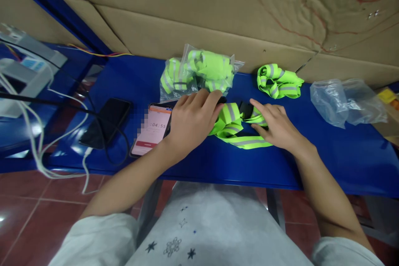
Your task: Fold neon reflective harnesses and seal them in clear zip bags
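Observation:
A neon yellow-green reflective strap [243, 143] with grey stripes lies loosely folded on the blue table between my two hands. My left hand [195, 117] is closed over the strap's left end, and a small black piece peeks out past its fingers. At the other side, my right hand [278, 125] grips the strap near a black plastic buckle [246, 109], with its index fingertip against the buckle and the thumb lower down. My palms hide parts of the strap.
Behind my hands are bagged straps [208, 64] and a loose bundled strap [277, 81]. Clear plastic bags [346, 102] lie right. A lit phone [154, 126] sits by my left wrist; a dark phone [107, 122] and white cables [31, 133] are farther left. Cardboard [187, 20] lines the back.

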A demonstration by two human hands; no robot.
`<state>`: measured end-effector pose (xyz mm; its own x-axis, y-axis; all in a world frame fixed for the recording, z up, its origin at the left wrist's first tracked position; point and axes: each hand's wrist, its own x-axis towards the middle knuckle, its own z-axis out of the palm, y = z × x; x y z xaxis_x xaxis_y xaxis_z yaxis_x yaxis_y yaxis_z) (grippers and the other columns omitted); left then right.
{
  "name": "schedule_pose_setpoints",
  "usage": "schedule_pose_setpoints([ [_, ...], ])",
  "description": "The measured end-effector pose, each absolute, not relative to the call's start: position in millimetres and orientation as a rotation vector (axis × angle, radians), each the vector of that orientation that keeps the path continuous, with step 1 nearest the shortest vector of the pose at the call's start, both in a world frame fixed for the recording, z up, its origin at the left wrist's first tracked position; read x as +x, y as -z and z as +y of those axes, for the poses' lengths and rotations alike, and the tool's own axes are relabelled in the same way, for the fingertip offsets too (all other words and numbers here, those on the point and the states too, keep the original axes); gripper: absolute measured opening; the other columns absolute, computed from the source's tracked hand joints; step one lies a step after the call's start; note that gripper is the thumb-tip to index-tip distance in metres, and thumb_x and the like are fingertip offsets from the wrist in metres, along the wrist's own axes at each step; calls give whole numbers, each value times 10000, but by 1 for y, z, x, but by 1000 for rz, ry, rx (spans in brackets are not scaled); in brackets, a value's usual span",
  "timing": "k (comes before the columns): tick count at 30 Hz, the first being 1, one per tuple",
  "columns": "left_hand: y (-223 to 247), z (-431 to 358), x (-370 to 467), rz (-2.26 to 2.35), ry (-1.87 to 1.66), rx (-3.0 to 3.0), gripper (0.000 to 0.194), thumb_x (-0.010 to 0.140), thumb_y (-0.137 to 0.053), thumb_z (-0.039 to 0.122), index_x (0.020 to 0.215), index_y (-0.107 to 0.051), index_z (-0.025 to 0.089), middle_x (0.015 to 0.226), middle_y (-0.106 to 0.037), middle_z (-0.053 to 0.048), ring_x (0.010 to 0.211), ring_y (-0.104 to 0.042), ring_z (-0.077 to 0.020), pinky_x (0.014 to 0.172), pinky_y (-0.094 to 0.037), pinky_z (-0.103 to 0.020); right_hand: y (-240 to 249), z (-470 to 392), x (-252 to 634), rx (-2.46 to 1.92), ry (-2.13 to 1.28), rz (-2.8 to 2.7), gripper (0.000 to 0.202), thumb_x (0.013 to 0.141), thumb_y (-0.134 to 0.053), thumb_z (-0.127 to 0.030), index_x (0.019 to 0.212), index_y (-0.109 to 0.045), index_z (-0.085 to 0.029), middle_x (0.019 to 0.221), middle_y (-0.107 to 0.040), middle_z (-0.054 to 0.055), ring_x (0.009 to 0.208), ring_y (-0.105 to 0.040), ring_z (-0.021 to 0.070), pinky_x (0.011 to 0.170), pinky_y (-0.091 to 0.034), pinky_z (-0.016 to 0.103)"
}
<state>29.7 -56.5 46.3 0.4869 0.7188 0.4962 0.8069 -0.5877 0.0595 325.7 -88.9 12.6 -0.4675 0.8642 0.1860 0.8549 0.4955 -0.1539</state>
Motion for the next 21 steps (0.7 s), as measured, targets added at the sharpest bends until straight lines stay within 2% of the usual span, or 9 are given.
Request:
schedule_pose_setpoints([
  [3,-49,-57,32,-1393,707,-2595,314,1097,-399,348,1216,-635,178,992,-721,-128,892,-699,-298,783,-448,-399,-12,-91,323,-1477,15,-2488,742,1030,-588,-472,1662,-295,-215,1335,-625,147,1160,-601,321,996,-434,440],
  [7,-44,-56,35,-1444,711,-2642,262,1085,-438,313,1237,-606,182,1064,-731,-130,989,-714,-316,877,-463,-433,-11,-93,320,-1548,104,-2495,664,1047,-556,-489,1608,-400,-170,1248,-664,147,1138,-623,324,983,-426,456],
  [9,-42,-54,34,-1461,786,-2675,257,1076,-460,284,1278,-582,182,1156,-729,-135,1073,-706,-316,931,-472,-449,-8,-94,320,-1626,157,-2487,699,1032,-569,-531,1595,-425,-143,1217,-674,157,1103,-633,336,950,-431,465],
  [11,-40,-52,33,-1479,910,-2766,241,1059,-490,244,1272,-585,185,1201,-722,-120,1113,-694,-293,962,-489,-444,-5,-94,322,-1709,198,-2478,763,1004,-586,-601,1586,-444,-127,1215,-679,171,1083,-637,351,912,-437,470],
  [13,-40,-49,32,-1523,1098,-2961,176,1032,-544,232,1186,-620,193,1150,-726,-85,1070,-691,-243,956,-519,-405,-3,-94,324,-1779,215,-2469,793,983,-590,-653,1572,-476,-134,1235,-682,176,1093,-639,366,886,-441,472],
  [15,-43,-48,31,-1630,1389,-3177,100,1021,-589,275,1068,-635,200,1077,-719,-56,1012,-675,-192,943,-543,-361,-2,-94,324,-1858,215,-2436,767,977,-603,-646,1551,-513,-145,1244,-689,174,1105,-644,374,876,-448,472],
  [17,-47,-45,29,-1723,1958,-3171,137,997,-651,344,1011,-624,210,1033,-703,-35,982,-661,-164,937,-548,-336,-5,-92,325,-1944,191,-2370,665,986,-626,-558,1507,-565,-148,1227,-704,170,1107,-654,372,890,-454,471],
  [19,-53,-40,25,-1648,2716,-2800,208,920,-758,366,970,-619,220,1021,-688,-15,1002,-665,-161,955,-540,-323,-9,-88,332,-1994,139,-2250,543,983,-647,-452,1437,-622,-155,1221,-718,164,1116,-665,358,925,-461,464],
  [21,-61,-31,17,-1410,3288,-2269,245,833,-830,322,923,-630,213,1006,-677,-3,1007,-672,-162,963,-534,-301,-13,-82,351,-1996,107,-2112,485,976,-654,-391,1399,-634,-155,1279,-706,171,1158,-662,336,972,-472,450],
])
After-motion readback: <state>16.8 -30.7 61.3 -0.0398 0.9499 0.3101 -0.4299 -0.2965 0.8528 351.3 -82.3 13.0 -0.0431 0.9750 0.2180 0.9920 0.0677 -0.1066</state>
